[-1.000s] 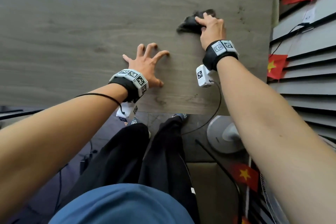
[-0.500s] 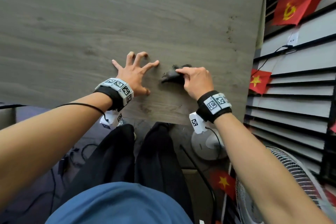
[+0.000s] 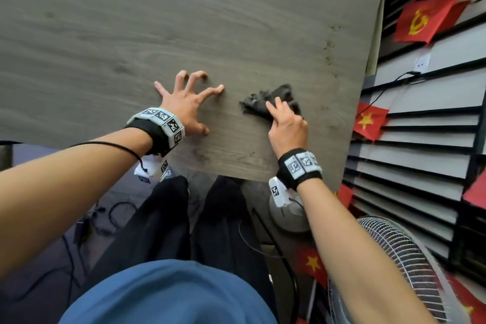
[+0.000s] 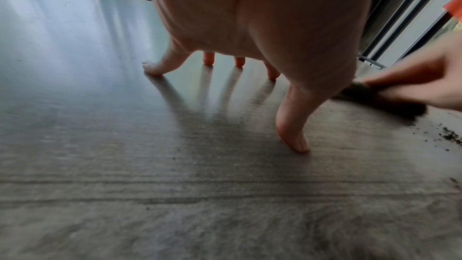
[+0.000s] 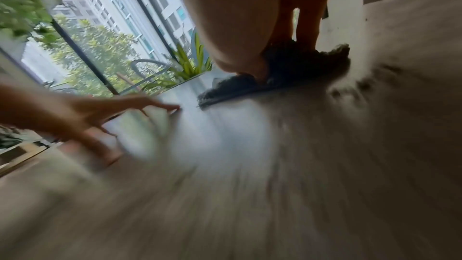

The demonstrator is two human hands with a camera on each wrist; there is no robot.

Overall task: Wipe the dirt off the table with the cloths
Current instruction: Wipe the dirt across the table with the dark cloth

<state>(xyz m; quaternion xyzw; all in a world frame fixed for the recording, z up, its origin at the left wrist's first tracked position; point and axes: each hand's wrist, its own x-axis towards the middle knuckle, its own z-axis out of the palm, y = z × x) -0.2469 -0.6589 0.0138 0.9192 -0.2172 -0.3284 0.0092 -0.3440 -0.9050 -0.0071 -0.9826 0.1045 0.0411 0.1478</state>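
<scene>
Your right hand (image 3: 288, 126) presses down on the dark cloth (image 3: 265, 102), fingers laid over its top and thumb tucked at its side, so the bunched rag is trapped flat against the table (image 3: 184, 21); whether the fingers curl under any fold, I cannot tell. It sits near the right edge of the tabletop, toward the front corner. Your left hand (image 3: 188, 102) holds nothing: its fingers are spread wide and arched, only the tips and thumb propped on the wood, just beside the cloth but apart from it.

Dirt remains, by my reading. A thin trail of dark specks (image 3: 328, 50) runs along the right edge further back, and a small scatter of crumbs (image 4: 450, 137) lies close to the front edge beside the cloth, seen from the left wrist. The right wrist view is smeared with motion, so the stroke looks fast.

Watch for these risks:
- A quick sweep toward the right edge could fling grit off the tabletop onto the floor and the fan (image 3: 394, 258) below, rather than gathering it.
- The cloth is balled up, so little of it meets the wood; it may skip over specks or smear them into the grain.
- The back trail sits far from you and could be missed.

No brand or readable writing shows; the wristbands (image 3: 163, 118) carry only black-and-white square markers, and the red flags (image 3: 426, 18) bear yellow emblems, not words.
</scene>
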